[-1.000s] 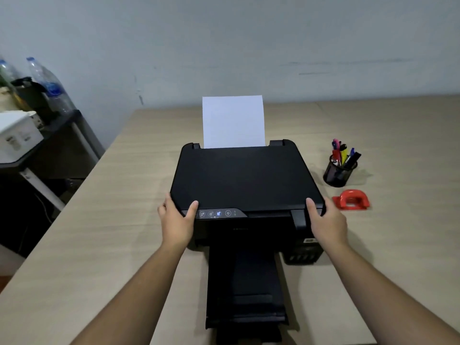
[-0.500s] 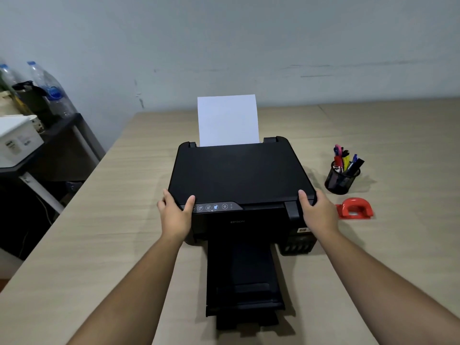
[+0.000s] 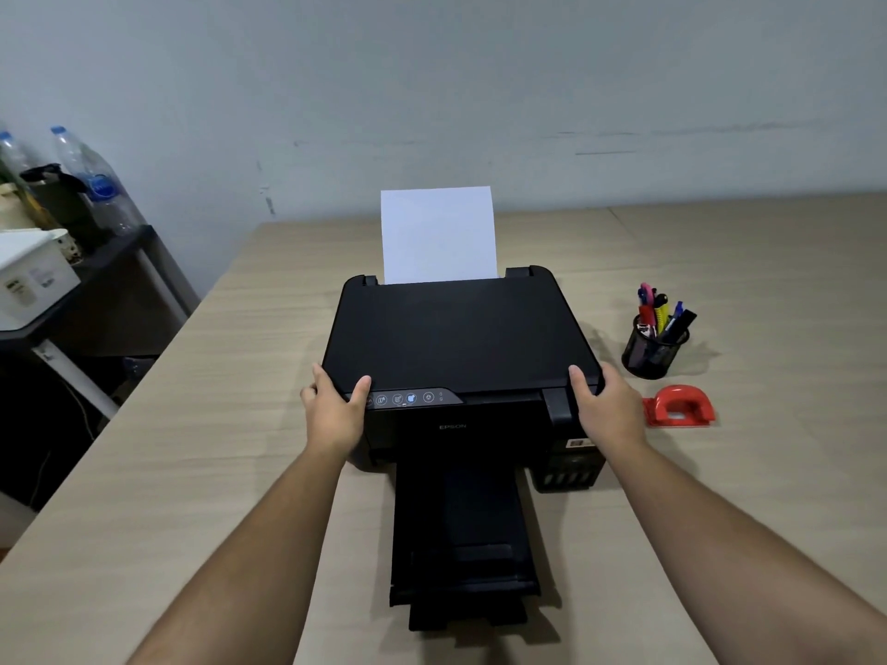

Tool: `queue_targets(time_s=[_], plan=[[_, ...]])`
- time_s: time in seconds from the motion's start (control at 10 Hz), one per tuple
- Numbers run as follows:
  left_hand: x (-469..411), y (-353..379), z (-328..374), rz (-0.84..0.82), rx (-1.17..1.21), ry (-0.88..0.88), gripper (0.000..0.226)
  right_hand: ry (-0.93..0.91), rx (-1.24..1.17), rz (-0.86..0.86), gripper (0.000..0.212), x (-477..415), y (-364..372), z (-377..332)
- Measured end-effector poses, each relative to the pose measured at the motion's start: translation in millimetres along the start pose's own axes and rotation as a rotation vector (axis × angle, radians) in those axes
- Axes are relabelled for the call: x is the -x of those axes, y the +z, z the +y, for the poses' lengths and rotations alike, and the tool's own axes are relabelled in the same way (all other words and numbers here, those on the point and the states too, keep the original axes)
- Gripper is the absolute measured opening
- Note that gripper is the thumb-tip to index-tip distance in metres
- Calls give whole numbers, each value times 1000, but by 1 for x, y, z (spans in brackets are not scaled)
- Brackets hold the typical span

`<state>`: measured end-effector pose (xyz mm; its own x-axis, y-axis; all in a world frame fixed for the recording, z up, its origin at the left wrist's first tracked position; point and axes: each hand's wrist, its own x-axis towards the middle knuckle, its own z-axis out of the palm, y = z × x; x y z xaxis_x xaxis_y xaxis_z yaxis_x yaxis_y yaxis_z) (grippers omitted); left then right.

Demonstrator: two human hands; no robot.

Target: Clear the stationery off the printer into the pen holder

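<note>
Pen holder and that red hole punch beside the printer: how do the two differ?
The pen holder is black mesh; the hole punch is solid red. The pen holder stands tall and upright, while the hole punch sits low and flat. The pen holder is full of pens; the hole punch holds nothing. The pen holder lies farther from the person, the hole punch nearer. Both rest on the table, right of the printer, untouched.

One head-worn wide-angle view looks forward and down over the table [image 3: 192, 472], close above the printer [image 3: 456, 338] in mid-frame. Both forearms run in from the bottom edge; the wall fills the top.
</note>
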<state>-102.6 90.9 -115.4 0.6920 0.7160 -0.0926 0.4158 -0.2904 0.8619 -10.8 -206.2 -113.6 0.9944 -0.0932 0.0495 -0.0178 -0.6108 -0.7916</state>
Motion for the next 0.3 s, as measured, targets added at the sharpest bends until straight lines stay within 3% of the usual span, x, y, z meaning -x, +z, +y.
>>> queue_targets(time_s=[0.1,0.3], plan=[[1,0,3,-12,-7,-18,78,-1,4,-24,47,2,-3,-3],[3,-21,-8,-101,181,19,51,59,-74,-198,60,-3,-15,-5]])
